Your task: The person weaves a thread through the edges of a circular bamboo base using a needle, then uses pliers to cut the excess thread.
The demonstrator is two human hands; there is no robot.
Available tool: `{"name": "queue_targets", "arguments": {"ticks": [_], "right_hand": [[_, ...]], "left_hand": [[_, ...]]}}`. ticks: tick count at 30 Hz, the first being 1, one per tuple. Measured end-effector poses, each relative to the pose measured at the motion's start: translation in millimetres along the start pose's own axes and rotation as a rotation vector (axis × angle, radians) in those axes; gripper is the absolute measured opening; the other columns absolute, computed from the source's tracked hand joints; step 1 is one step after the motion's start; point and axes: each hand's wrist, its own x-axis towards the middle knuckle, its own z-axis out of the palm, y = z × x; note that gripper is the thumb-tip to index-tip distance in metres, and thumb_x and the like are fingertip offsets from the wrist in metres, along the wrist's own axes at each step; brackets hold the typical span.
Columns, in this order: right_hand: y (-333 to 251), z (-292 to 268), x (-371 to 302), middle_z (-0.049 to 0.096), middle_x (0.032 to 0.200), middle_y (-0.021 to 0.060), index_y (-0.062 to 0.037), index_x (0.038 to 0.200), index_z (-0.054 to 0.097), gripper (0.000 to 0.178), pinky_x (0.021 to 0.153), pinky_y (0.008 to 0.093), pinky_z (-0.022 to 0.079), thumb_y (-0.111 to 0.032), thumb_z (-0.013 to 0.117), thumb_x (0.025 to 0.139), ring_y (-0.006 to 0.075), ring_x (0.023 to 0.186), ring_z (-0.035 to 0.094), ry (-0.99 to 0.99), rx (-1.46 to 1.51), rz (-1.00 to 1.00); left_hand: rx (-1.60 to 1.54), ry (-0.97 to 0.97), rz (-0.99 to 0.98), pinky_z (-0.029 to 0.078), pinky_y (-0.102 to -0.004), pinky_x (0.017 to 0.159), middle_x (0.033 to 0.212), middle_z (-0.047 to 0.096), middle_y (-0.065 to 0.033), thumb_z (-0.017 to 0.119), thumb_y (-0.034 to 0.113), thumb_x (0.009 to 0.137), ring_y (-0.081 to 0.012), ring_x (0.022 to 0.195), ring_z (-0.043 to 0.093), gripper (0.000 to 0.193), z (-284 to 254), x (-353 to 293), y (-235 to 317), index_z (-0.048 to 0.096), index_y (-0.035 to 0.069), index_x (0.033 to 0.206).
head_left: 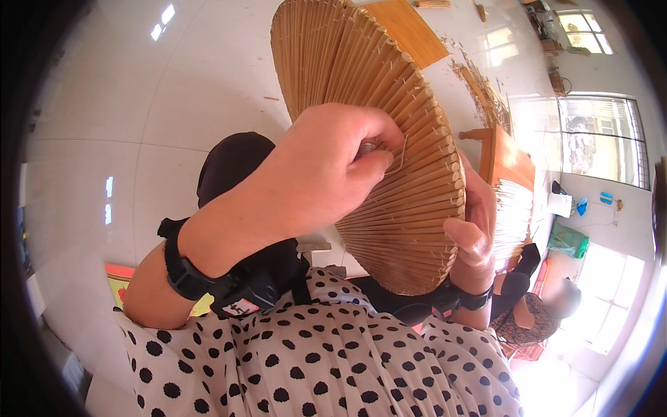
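A large, round, pleated fan, tan and apparently of palm leaf, stands tilted in front of me. Its ribs run out to a rim with small stitches along it. My left hand is closed at the fan's face, thumb and forefinger pinching a thin pale strand that loops up from the ribs. A bit of grey, dimpled metal, like a thimble, shows between those fingers. My right hand grips the right rim, thumb at the edge and the other fingers mostly hidden behind it.
A wooden table at the right bears a row of pale slats. Beyond the fan are an orange-brown board and loose straw on the pale tiled floor. Another person sits at the right, near a green bag.
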Motion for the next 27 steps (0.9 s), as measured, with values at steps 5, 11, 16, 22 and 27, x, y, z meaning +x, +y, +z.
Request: {"name": "queue_targets", "arguments": {"ticks": [5, 11, 16, 22, 27], "right_hand": [[-7.7, -3.4, 0.6, 0.047, 0.140, 0.0212, 0.0149, 0.133, 0.052, 0.079, 0.109, 0.0375, 0.037, -0.023, 0.063, 0.065, 0.0291, 0.127, 0.050, 0.035, -0.014, 0.028], [-15.7, -7.2, 0.5, 0.051, 0.137, 0.0187, 0.0139, 0.131, 0.053, 0.078, 0.108, 0.0357, 0.038, -0.025, 0.059, 0.063, 0.0279, 0.124, 0.054, 0.069, -0.044, 0.067], [-18.2, -3.6, 0.5, 0.052, 0.136, 0.0192, 0.0144, 0.129, 0.054, 0.077, 0.107, 0.0359, 0.038, -0.026, 0.058, 0.063, 0.0282, 0.123, 0.054, 0.090, -0.059, 0.068], [-16.5, -2.2, 1.5, 0.055, 0.132, 0.0189, 0.0151, 0.128, 0.054, 0.079, 0.105, 0.0345, 0.040, -0.028, 0.058, 0.063, 0.0270, 0.119, 0.056, 0.129, 0.000, 0.093], [-18.2, 0.8, 1.9, 0.056, 0.129, 0.0182, 0.0148, 0.128, 0.054, 0.079, 0.104, 0.0337, 0.041, -0.029, 0.057, 0.062, 0.0260, 0.117, 0.057, 0.123, 0.005, 0.096]], "left_hand": [[-0.124, 0.128, 0.221, 0.052, -0.0345, 0.066, 0.081, 0.070, -0.0198, 0.060, 0.004, 0.089, -0.0277, 0.069, 0.068, 0.017, 24.9, 2.4, -38.8, 0.068, -0.007, 0.100], [-0.098, -0.027, -0.013, 0.052, -0.0336, 0.066, 0.081, 0.069, -0.0200, 0.058, 0.003, 0.089, -0.0247, 0.068, 0.068, 0.019, 13.4, 9.8, -13.6, 0.068, -0.008, 0.102], [-0.080, -0.046, 0.005, 0.052, -0.0328, 0.065, 0.080, 0.069, -0.0200, 0.057, 0.003, 0.089, -0.0233, 0.068, 0.067, 0.022, 10.2, 10.7, -12.8, 0.067, -0.008, 0.105], [-0.008, -0.106, -0.188, 0.053, -0.0331, 0.068, 0.084, 0.070, -0.0214, 0.057, 0.003, 0.090, -0.0244, 0.071, 0.068, 0.025, 11.9, 20.0, -1.5, 0.066, -0.009, 0.110], [-0.054, 0.001, 0.166, 0.054, -0.0339, 0.069, 0.085, 0.070, -0.0220, 0.056, 0.003, 0.090, -0.0266, 0.073, 0.070, 0.025, 11.6, 6.9, -26.4, 0.066, -0.009, 0.110]]}}
